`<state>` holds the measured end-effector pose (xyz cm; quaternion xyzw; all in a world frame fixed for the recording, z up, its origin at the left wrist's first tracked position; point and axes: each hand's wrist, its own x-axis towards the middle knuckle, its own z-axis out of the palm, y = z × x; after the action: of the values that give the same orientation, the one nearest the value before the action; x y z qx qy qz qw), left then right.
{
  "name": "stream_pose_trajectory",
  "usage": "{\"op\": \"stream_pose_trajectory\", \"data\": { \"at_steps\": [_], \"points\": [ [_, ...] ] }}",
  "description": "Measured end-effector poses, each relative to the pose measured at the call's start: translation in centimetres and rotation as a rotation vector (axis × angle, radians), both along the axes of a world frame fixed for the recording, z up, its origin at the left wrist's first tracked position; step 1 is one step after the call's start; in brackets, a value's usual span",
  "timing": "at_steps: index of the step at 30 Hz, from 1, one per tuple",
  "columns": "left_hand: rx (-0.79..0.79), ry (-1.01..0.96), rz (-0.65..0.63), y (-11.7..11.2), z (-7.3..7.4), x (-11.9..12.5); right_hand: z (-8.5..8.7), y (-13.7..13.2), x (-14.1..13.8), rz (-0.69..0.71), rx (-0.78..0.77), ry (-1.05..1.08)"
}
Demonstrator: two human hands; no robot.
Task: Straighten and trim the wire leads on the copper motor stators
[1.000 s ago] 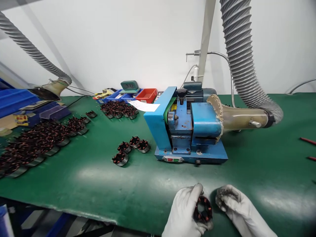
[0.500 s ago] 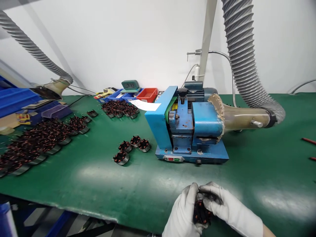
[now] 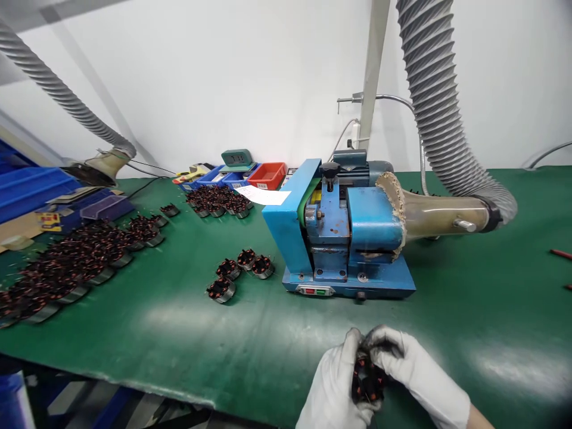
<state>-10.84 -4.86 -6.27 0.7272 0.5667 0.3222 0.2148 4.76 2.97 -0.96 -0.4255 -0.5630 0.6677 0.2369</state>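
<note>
The right hand point(image 3: 413, 372), apart a second ago, has now closed in, so both hands' fingers pinch the wound stator point(image 3: 367, 381) held between them in the left hand point(image 3: 334, 390), just before the blue machine point(image 3: 344, 232).

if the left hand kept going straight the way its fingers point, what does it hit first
Probably the blue machine. The left hand, holding the wound coil, points up the green table; bare mat lies between, though depth is unclear.
</note>
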Motion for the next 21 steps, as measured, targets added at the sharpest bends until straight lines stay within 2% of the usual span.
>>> {"op": "stream_pose_trajectory", "data": {
  "at_steps": [3, 5, 8, 10, 12, 14, 16, 18, 21],
  "points": [
    [0.097, 0.066, 0.1, 0.3, 0.6, 0.4, -0.1, -0.9, -0.3, -0.273, -0.175, 0.098],
    [0.181, 0.072, 0.147, 0.5, 1.4, 0.9, 0.2, -1.4, -0.1, -0.371, -0.262, 0.223],
    [0.243, 0.056, 0.14, 0.9, 2.2, 1.4, 0.9, -1.7, 0.9, -0.523, -0.405, 0.387],
    [0.249, 0.068, 0.156, 1.3, 2.5, 1.6, 1.1, -1.5, 1.8, -0.672, -0.451, 0.489],
    [0.26, 0.084, 0.213, 1.5, 2.7, 1.6, 1.1, -1.1, 2.5, -0.785, -0.433, 0.519],
    [0.288, 0.114, 0.29, 1.5, 2.7, 1.4, 1.0, -0.9, 2.9, -0.741, -0.395, 0.425],
    [0.332, 0.16, 0.321, 1.2, 2.6, 1.0, 0.8, -0.8, 2.9, -0.559, -0.365, 0.267],
    [0.365, 0.212, 0.28, 0.8, 2.4, 0.4, 0.5, -1.0, 2.7, -0.36, -0.344, 0.149],
    [0.326, 0.211, 0.213, 0.5, 2.2, -0.2, 0.1, -1.3, 1.8, -0.201, -0.322, 0.091]
  ]
}}
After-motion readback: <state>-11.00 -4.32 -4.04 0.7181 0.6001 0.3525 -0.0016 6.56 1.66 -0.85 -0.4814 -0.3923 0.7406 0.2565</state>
